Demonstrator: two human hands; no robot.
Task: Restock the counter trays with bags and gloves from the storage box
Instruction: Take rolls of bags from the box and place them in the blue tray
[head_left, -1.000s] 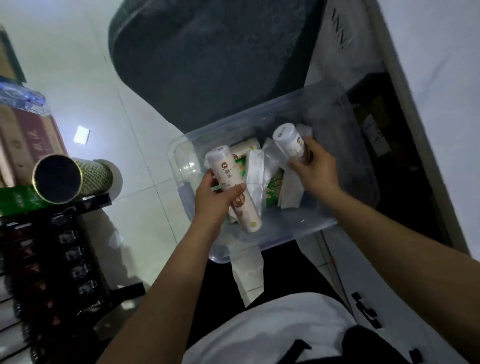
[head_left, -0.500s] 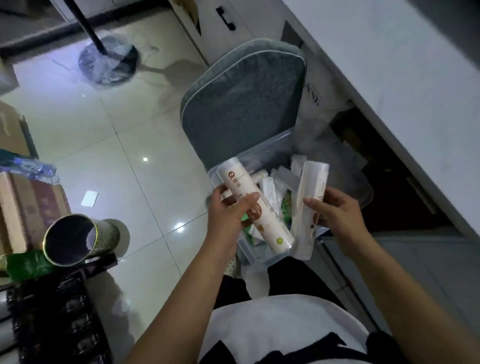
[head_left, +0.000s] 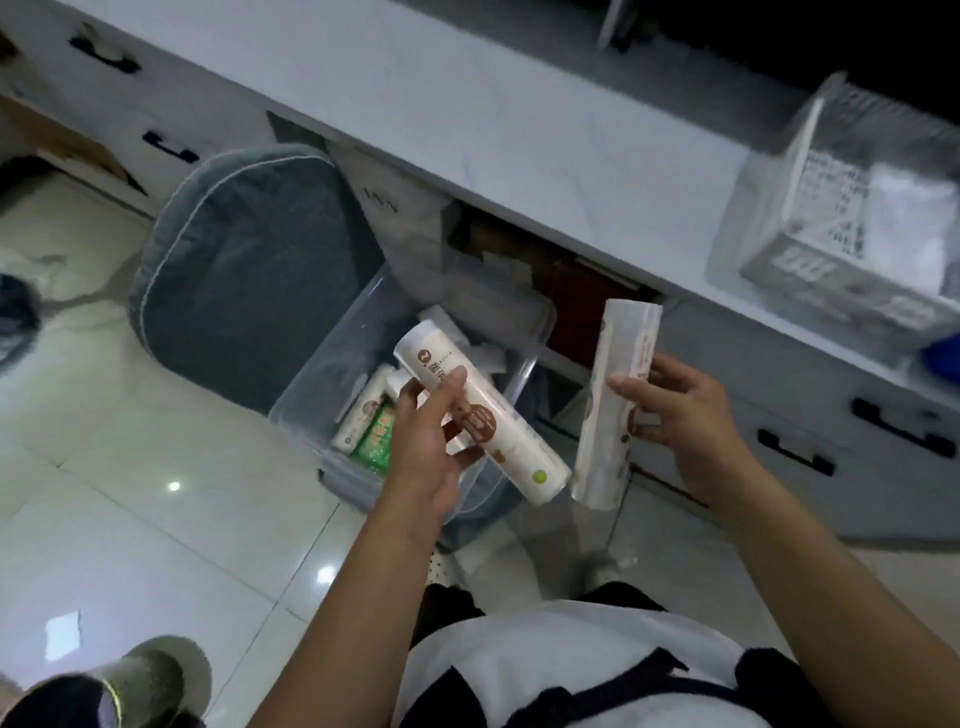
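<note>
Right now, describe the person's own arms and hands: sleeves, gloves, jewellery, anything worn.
Both forearms are bare to the bottom edge of the head view; no sleeve reaches them. The left hand and right hand wear no gloves, and no ring, watch or bracelet shows. Below them is a white top with black strap-like shapes across it.
</note>
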